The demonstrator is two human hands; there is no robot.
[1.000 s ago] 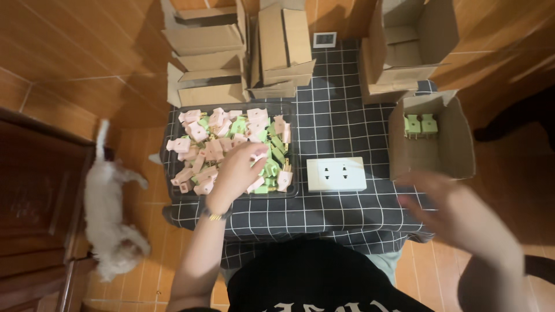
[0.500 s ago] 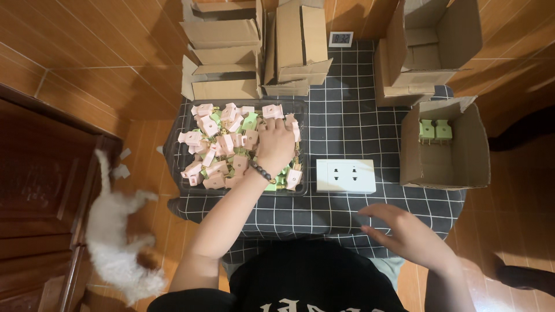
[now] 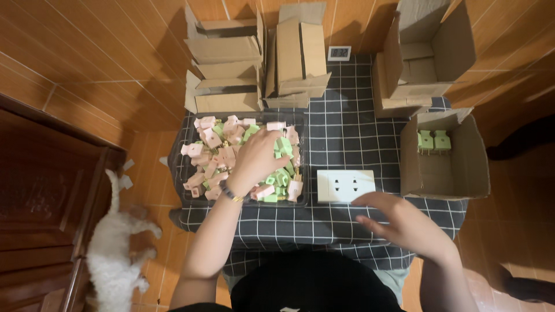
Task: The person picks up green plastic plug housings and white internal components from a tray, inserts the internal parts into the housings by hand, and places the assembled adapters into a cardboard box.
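Reaching into the black tray [image 3: 186, 173], the left hand [image 3: 258, 159] rests palm-down on the heap of pink and green plug adapters [image 3: 222, 156], its fingers curled into the pile near the green ones at the tray's right side; whether a piece is actually pinched between the fingers cannot be told, since the back of the hand hides the fingertips. The tray sits on the left part of the checked cloth [image 3: 347, 133], directly ahead of the left arm, which keeps the loose stock within a short reach. The right hand [image 3: 404, 222] hovers over the near edge of the cloth, fingers spread and empty, just beside the white socket block [image 3: 346, 185], which lies flat with its holes facing up between the tray and the open cardboard box [image 3: 442, 159]. That box stands at the right edge of the cloth with its flaps folded out, and two green adapters [image 3: 433, 140] stand side by side at its far end. Several more cardboard boxes [image 3: 225, 58] are stacked at the far side, with a small digital clock [image 3: 339, 53] beside them. A white dog [image 3: 113, 260] lies on the floor to the left, well apart from the work.
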